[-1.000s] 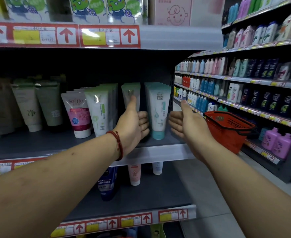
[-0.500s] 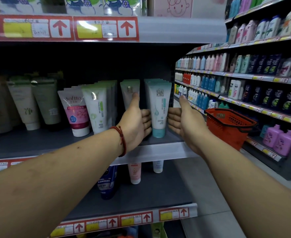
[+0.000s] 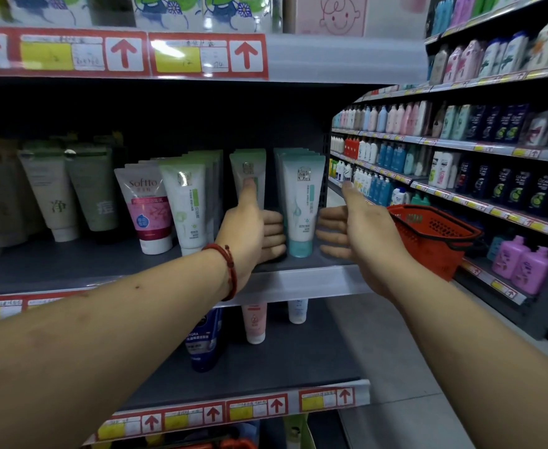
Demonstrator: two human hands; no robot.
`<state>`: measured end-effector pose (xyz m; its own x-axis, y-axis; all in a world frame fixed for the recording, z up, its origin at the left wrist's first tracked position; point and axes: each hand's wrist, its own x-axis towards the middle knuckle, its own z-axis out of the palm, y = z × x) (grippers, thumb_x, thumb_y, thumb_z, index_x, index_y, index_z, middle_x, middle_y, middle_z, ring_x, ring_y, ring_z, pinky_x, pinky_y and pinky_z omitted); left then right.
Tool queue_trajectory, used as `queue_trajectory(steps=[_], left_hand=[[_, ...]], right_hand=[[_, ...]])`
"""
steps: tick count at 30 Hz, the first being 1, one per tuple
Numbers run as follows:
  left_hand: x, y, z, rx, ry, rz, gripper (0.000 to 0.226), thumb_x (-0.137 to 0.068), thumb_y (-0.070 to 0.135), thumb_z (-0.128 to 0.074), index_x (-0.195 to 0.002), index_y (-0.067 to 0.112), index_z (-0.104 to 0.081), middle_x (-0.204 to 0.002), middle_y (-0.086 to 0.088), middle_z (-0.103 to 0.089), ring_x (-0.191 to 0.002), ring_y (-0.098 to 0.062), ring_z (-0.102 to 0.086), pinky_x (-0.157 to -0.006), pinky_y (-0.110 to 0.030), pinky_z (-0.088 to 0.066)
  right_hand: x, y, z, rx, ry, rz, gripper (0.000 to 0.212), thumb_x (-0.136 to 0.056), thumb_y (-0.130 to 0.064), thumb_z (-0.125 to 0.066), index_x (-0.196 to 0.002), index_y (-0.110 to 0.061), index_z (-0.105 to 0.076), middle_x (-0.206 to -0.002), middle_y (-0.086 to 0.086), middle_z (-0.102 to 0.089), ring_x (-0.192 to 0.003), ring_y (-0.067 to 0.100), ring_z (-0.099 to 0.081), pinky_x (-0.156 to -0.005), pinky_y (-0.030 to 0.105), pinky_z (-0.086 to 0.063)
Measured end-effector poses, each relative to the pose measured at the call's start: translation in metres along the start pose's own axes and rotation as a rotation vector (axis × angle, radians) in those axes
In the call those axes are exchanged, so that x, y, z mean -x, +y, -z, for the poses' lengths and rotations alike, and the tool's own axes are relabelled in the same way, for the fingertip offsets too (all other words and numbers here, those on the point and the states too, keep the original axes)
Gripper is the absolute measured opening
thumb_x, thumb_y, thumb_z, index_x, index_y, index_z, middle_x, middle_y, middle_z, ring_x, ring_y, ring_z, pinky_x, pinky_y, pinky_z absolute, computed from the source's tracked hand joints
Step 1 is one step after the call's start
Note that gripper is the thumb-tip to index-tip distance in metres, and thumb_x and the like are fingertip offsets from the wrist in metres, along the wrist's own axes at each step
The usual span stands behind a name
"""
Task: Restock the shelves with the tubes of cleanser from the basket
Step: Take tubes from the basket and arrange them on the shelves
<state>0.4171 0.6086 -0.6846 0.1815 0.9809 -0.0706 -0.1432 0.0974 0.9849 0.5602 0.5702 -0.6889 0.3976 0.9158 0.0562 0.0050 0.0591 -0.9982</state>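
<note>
A row of white cleanser tubes with teal caps (image 3: pixel 300 215) stands cap-down at the right end of the middle shelf (image 3: pixel 298 280). My left hand (image 3: pixel 253 231) is on the row's left side, thumb up against a green-topped tube (image 3: pixel 248 166) and fingers curled toward the front teal tube. On the row's right side is my right hand (image 3: pixel 356 231), with its fingertips at the tube's edge. Neither hand holds a tube. The red basket (image 3: pixel 428 234) rests on the side aisle's shelf at the right; its contents are hidden.
More tubes stand to the left: green-white ones (image 3: pixel 188 205), a pink Softto tube (image 3: pixel 146 209) and pale ones (image 3: pixel 52 196). The lower shelf (image 3: pixel 266 367) holds a blue tube and two small ones. Bottles fill the right aisle shelving (image 3: pixel 460 176). Floor (image 3: pixel 395 367) lies between.
Both hands stay on either side of the teal-capped tube row, hardly moved. Only the view has shifted slightly.
</note>
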Motion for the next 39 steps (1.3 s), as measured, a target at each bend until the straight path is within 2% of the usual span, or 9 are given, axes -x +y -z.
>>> queue_trajectory(steps=[3,6,11,16,19,23,29,35,39], left_hand=[[0.004,-0.002,0.000,0.030,-0.027,0.013,0.085,-0.100,0.066,-0.028,-0.126,-0.009,-0.059,-0.123,-0.025,-0.066,-0.109,-0.033,-0.068,-0.089,-0.043,-0.058],[0.004,-0.002,-0.003,0.060,-0.036,0.014,0.087,-0.100,0.066,-0.028,-0.128,-0.011,-0.057,-0.126,-0.027,-0.064,-0.112,-0.034,-0.067,-0.090,-0.043,-0.056],[0.004,-0.002,-0.004,0.090,-0.040,0.023,0.087,-0.100,0.065,-0.029,-0.131,-0.012,-0.054,-0.131,-0.028,-0.061,-0.116,-0.035,-0.064,-0.092,-0.043,-0.054],[0.005,0.001,0.003,0.065,-0.033,0.027,0.083,-0.101,0.064,-0.028,-0.134,-0.008,-0.054,-0.138,-0.026,-0.057,-0.125,-0.035,-0.059,-0.099,-0.044,-0.050],[0.007,0.004,0.018,0.016,-0.044,0.008,0.076,-0.102,0.061,-0.028,-0.136,-0.001,-0.056,-0.143,-0.022,-0.054,-0.130,-0.033,-0.055,-0.103,-0.041,-0.046],[0.010,0.009,0.045,0.011,-0.062,-0.023,0.072,-0.101,0.061,-0.029,-0.137,0.005,-0.056,-0.145,-0.018,-0.053,-0.133,-0.031,-0.052,-0.111,-0.043,-0.041],[0.008,0.012,0.062,0.043,-0.077,-0.015,0.084,-0.096,0.070,-0.027,-0.157,0.012,-0.026,-0.161,-0.006,-0.035,-0.148,-0.026,-0.032,-0.122,-0.043,-0.024],[-0.004,0.012,0.056,0.041,-0.083,-0.014,0.086,-0.094,0.074,-0.026,-0.157,0.016,-0.026,-0.161,-0.002,-0.034,-0.146,-0.017,-0.034,-0.112,-0.031,-0.027],[-0.007,0.016,0.045,0.094,-0.150,-0.002,0.077,-0.099,0.067,-0.024,-0.151,0.013,-0.039,-0.146,0.003,-0.048,-0.117,-0.010,-0.055,-0.096,-0.026,-0.031]], right_hand=[[0.008,-0.002,-0.005,-0.029,0.007,-0.005,0.053,-0.105,-0.048,-0.041,-0.089,-0.005,-0.068,-0.108,0.022,-0.072,-0.112,0.043,-0.064,-0.096,0.062,-0.049],[0.007,0.000,-0.006,-0.041,-0.003,0.001,0.057,-0.105,-0.048,-0.040,-0.110,0.000,-0.069,-0.091,0.004,-0.073,-0.097,0.025,-0.073,-0.090,0.045,-0.058],[0.006,0.001,-0.006,-0.071,-0.053,-0.007,0.058,-0.106,-0.046,-0.038,-0.129,0.003,-0.061,-0.119,0.014,-0.070,-0.090,0.014,-0.069,-0.083,0.027,-0.057],[0.009,0.006,-0.007,-0.004,0.071,0.085,0.042,-0.103,-0.048,-0.044,-0.097,-0.016,-0.071,-0.102,0.007,-0.075,-0.101,0.023,-0.073,-0.098,0.049,-0.055],[0.017,0.004,-0.008,-0.019,0.119,0.186,0.045,-0.104,-0.045,-0.045,-0.110,-0.010,-0.072,-0.107,0.003,-0.075,-0.099,0.013,-0.073,-0.096,0.038,-0.057],[0.032,0.000,-0.018,-0.065,-0.017,0.200,0.050,-0.106,-0.040,-0.043,-0.125,0.000,-0.065,-0.117,0.010,-0.072,-0.106,0.016,-0.072,-0.098,0.034,-0.056],[0.031,-0.003,-0.048,-0.072,-0.244,0.091,0.057,-0.105,-0.046,-0.038,-0.142,-0.004,-0.052,-0.144,0.010,-0.057,-0.130,0.019,-0.057,-0.114,0.038,-0.043],[0.011,-0.009,-0.069,-0.067,-0.362,0.025,0.080,-0.097,-0.068,-0.032,-0.157,-0.016,-0.029,-0.160,0.002,-0.036,-0.145,0.014,-0.038,-0.121,0.034,-0.028],[-0.004,-0.014,-0.078,-0.089,-0.369,0.002,0.080,-0.098,-0.067,-0.030,-0.158,-0.015,-0.026,-0.162,0.001,-0.033,-0.146,0.013,-0.036,-0.114,0.027,-0.027]])
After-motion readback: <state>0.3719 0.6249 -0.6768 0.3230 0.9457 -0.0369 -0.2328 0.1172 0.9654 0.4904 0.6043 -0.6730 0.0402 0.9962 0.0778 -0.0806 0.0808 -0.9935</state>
